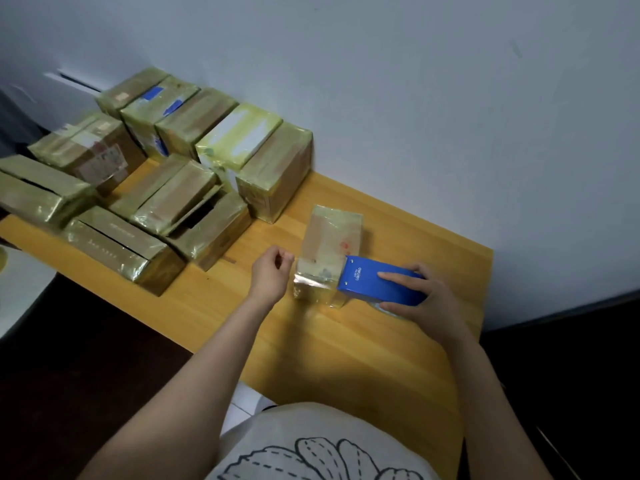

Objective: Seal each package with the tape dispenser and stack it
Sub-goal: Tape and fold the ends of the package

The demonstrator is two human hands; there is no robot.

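White shirt (311, 445) nearest; right hand (420, 299) grips tape dispenser (367, 280) against package (329, 247).

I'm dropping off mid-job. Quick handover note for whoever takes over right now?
Left hand: fingers curled beside the small package, at its left edge; whether it grips anything is unclear.
Right hand: grips the blue tape dispenser, front end against the package's right side.
The package sits alone on the table, already glossy with tape.
Wrapped boxes are piled at far left; several show dark gaps at their flaps.
Left: finish this taping, stack the package, probably check the gapped boxes.
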